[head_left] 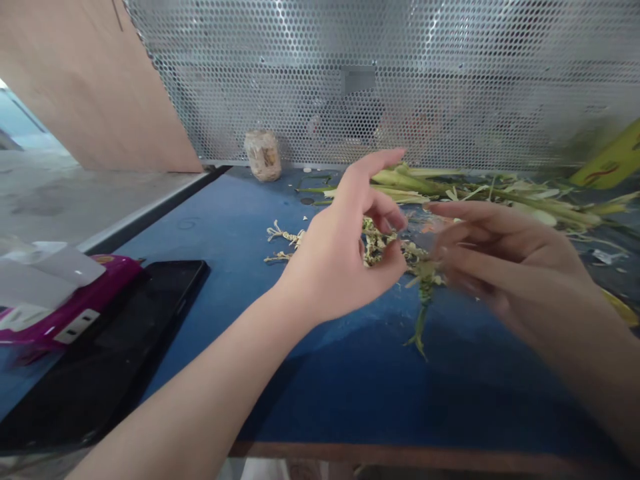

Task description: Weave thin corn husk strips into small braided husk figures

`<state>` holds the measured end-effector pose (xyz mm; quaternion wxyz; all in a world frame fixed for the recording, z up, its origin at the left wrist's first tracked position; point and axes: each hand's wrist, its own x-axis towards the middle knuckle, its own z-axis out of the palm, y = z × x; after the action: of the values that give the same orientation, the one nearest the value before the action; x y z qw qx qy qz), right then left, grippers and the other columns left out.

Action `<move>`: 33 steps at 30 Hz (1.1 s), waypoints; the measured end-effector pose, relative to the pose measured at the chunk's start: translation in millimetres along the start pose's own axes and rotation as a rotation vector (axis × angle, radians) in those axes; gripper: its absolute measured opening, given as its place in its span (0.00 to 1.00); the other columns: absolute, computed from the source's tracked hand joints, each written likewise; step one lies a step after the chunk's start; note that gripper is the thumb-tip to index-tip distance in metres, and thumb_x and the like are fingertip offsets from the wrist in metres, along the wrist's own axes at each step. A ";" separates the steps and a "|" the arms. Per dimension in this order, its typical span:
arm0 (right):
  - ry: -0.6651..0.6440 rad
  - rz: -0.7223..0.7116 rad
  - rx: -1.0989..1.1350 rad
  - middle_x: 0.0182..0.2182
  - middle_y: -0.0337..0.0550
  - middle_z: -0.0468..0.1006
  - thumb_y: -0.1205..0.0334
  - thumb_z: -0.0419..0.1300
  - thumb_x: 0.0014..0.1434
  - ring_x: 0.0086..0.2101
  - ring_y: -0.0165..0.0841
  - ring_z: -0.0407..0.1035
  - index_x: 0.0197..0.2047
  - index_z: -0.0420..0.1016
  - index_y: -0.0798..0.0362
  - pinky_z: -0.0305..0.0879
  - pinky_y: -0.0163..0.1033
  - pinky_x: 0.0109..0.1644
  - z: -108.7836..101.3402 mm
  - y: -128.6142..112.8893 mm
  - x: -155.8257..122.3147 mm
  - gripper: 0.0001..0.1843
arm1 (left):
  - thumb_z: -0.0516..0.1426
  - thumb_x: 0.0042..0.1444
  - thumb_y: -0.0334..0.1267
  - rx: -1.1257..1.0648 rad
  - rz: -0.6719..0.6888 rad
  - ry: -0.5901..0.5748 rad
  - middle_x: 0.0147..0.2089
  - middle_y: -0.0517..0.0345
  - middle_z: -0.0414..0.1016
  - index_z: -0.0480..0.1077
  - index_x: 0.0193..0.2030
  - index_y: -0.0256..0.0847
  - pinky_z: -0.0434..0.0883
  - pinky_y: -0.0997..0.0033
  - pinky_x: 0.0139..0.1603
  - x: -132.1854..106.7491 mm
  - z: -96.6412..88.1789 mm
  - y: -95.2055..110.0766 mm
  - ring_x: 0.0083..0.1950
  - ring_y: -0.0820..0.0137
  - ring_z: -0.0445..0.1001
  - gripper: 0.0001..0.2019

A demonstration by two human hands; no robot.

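Observation:
My left hand point(345, 247) hovers over the blue table point(240, 227), thumb and curled fingers pinched on a small clump of pale plant bits point(373, 243), index finger stretched out. My right hand point(500, 260) is close beside it on the right, blurred by motion, fingers extended toward the same clump; whether it holds anything is unclear. A thin green stem point(423, 320) trails down from between the two hands. Behind them lies a pile of green-yellow stalks and leaves point(480, 193). Small dried sprigs point(285, 237) lie to the left of the hands.
A black phone point(130, 333) lies at the left on the table, next to a magenta device point(75, 300) with white paper on it. A small wrapped bundle point(263, 155) stands against the perforated metal screen point(380, 73). A yellow object point(613, 160) sits far right.

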<state>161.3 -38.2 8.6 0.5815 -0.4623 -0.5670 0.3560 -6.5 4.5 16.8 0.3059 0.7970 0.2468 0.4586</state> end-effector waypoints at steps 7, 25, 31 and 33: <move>-0.004 -0.018 0.003 0.22 0.34 0.71 0.69 0.61 0.46 0.15 0.20 0.55 0.40 0.74 0.46 0.51 0.28 0.15 0.8 0.7 -1.3 0.16 | 0.51 0.53 0.31 -0.034 -0.022 -0.095 0.41 0.57 0.73 0.46 0.62 0.40 0.64 0.73 0.28 0.1 -3.4 0.6 0.35 0.71 0.70 0.30; -0.076 0.093 0.047 0.25 0.34 0.73 0.65 0.62 0.47 0.15 0.21 0.59 0.41 0.71 0.44 0.52 0.28 0.14 3.0 -0.4 -0.7 0.16 | 0.54 0.48 0.29 -0.153 -0.204 -0.157 0.34 0.56 0.74 0.53 0.59 0.45 0.65 0.74 0.29 3.4 -7.1 -3.8 0.37 0.69 0.71 0.29; -0.117 0.097 0.066 0.25 0.35 0.72 0.63 0.61 0.48 0.15 0.20 0.60 0.44 0.69 0.47 0.51 0.27 0.14 2.1 2.2 1.2 0.17 | 0.57 0.48 0.38 -0.084 -0.179 -0.187 0.33 0.57 0.75 0.54 0.58 0.45 0.64 0.72 0.31 4.3 -8.6 0.1 0.37 0.68 0.71 0.29; -0.127 0.111 0.091 0.25 0.35 0.72 0.63 0.61 0.48 0.15 0.20 0.59 0.44 0.68 0.47 0.49 0.27 0.14 3.0 1.5 1.4 0.18 | 0.59 0.47 0.39 -0.080 -0.170 -0.194 0.31 0.57 0.75 0.54 0.58 0.44 0.63 0.72 0.30 5.2 -9.2 0.2 0.38 0.68 0.72 0.31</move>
<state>158.6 -36.0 7.4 0.5443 -0.4426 -0.5593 0.4416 -12.2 10.2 23.6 0.3976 0.8010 0.2644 0.3612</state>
